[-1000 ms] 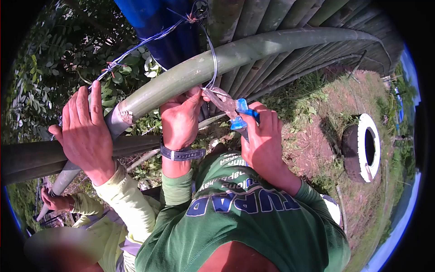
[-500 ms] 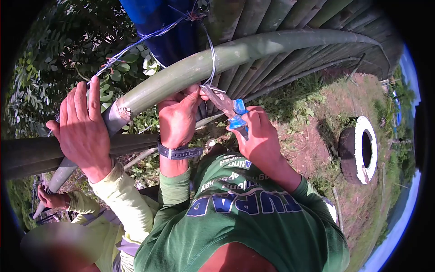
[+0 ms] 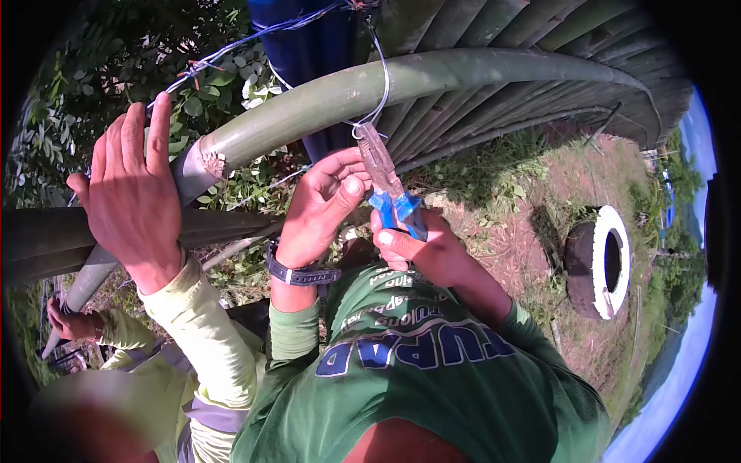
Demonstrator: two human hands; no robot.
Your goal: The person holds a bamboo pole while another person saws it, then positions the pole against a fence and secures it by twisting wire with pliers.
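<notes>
My right hand (image 3: 421, 235) is wrapped round the blue handles of a pair of pliers (image 3: 380, 162). The worn metal jaws point up and meet the twisted end of a wire (image 3: 384, 85) that loops over a bamboo pole (image 3: 309, 104). Just left of the jaws is my left hand (image 3: 320, 204), with a dark watch on the wrist. Its thumb and fingers are apart and hold nothing I can see; whether the fingertips touch the pliers cannot be made out.
A co-worker's hand (image 3: 135, 193) rests against the pole at left; another hand (image 3: 73, 318) is lower down. Barbed wire (image 3: 231, 58) runs above, near a blue post (image 3: 309, 62). Bamboo slats (image 3: 463, 27) line the upper right. A white-painted tire (image 3: 606, 262) stands on the ground.
My left hand has come off the wire end and opened, dropping slightly. The pliers have turned more upright, with their jaws at the twist, and my right hand has shifted lower and left.
</notes>
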